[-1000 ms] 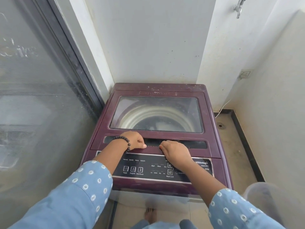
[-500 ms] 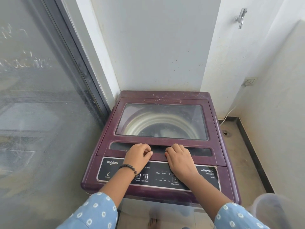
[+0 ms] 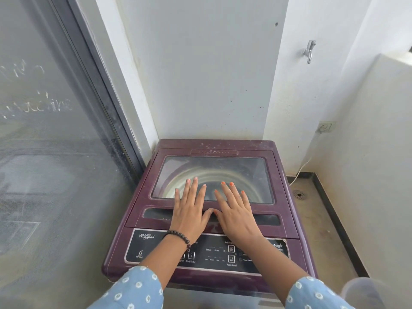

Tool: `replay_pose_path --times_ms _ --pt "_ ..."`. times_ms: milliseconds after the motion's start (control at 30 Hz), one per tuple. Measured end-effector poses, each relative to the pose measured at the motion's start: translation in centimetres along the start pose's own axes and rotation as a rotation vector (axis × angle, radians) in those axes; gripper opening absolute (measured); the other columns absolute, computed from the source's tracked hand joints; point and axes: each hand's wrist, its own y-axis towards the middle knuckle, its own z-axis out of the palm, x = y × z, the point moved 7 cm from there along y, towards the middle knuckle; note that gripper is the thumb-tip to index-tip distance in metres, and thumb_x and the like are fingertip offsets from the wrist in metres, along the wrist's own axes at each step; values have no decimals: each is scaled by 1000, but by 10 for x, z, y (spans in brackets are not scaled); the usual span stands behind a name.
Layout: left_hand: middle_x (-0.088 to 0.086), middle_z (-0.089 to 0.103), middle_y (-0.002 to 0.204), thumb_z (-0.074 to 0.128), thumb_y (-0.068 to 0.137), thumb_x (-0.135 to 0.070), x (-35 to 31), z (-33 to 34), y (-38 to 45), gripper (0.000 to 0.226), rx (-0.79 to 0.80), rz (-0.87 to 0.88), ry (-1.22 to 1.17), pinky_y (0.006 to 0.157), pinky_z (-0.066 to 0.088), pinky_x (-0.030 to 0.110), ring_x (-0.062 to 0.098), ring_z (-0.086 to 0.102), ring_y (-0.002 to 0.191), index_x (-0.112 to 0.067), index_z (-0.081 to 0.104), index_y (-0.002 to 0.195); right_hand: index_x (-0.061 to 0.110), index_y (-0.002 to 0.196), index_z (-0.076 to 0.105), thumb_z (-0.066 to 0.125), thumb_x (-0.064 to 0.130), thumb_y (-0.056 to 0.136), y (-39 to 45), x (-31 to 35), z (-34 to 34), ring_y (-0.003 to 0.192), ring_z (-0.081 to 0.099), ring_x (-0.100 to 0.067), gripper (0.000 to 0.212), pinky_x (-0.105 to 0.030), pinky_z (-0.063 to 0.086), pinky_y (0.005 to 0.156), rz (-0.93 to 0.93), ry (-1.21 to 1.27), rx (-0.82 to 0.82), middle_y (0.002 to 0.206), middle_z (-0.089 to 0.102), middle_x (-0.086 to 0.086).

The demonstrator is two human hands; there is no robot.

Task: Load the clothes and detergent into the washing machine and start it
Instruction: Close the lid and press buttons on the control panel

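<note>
Nearest the camera, two blue sleeves with white dots reach forward over the dark control panel at the front edge of a maroon top-loading washing machine. The panel carries a brand mark at its left and small buttons and labels across the middle; the forearms cover part of it. A black beaded bracelet circles the left wrist.

Just beyond the panel, both hands lie flat on the closed lid, side by side with the thumbs almost touching. The left hand has its fingers straight and spread, grasping nothing, the tips reaching onto the glass window. The right hand lies the same way, fingers extended, nails painted orange, holding nothing.

Through the window the pale rim of the drum shows; its contents cannot be made out.

Farther back stands a white wall, with a tap and a socket at right. A floor drain sits beside the machine, and a glass door runs along the left.
</note>
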Motion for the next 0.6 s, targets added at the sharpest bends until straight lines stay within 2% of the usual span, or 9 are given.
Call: replay_pose_path --times_ms 133,233,300,367,433,500,533,600 --pt "12 17 162 55 93 -49 -8 0 1 72 47 -2 -30 117 12 53 27 2 148 -16 30 152 16 136 50 31 40 95 -6 -4 -1 138 41 -34 52 -54 41 104 16 4 -12 147 47 -13" --pt "14 31 157 56 88 -52 -10 8 -6 72 80 11 15 111 26 54 30 18 149 -14 39 147 16 138 47 32 40 95 -14 -6 5 140 37 -34 52 -55 39 106 13 14 -1 150 42 -13" --pt "14 35 155 44 91 -52 -9 14 -12 67 83 27 22 109 29 54 28 19 146 -14 40 145 15 141 44 41 37 96 -18 -9 7 143 32 -35 50 -55 36 108 11 19 -1 153 38 -13" --pt "14 36 155 33 91 -51 -3 18 -17 66 109 8 9 109 28 54 27 19 145 -14 38 145 15 140 45 49 35 95 -19 -11 8 143 32 -35 50 -55 36 108 28 31 -1 153 38 -13" --pt "12 26 160 26 91 -53 2 18 -22 69 146 -5 -35 114 18 51 25 10 150 -16 34 149 15 139 47 40 36 95 -20 -12 7 141 35 -35 49 -54 36 107 47 44 7 151 41 -13" --pt "3 8 163 15 90 -58 5 17 -25 74 179 -8 -197 120 -1 45 16 -6 150 -21 28 152 13 136 51 32 37 95 -21 -11 7 139 39 -34 51 -54 36 106 56 65 16 148 45 -12" --pt "-2 9 163 13 90 -60 7 17 -28 74 195 -24 -325 122 -4 43 11 -7 148 -22 33 151 13 133 54 31 36 95 -22 -10 7 138 41 -34 50 -53 37 105 56 76 12 146 47 -12" --pt "-5 32 156 29 99 -53 14 10 -35 56 159 -72 -576 125 9 39 3 10 146 -21 55 137 12 127 59 31 33 96 -25 -8 8 136 44 -34 47 -51 40 104 51 102 -5 142 52 -11"
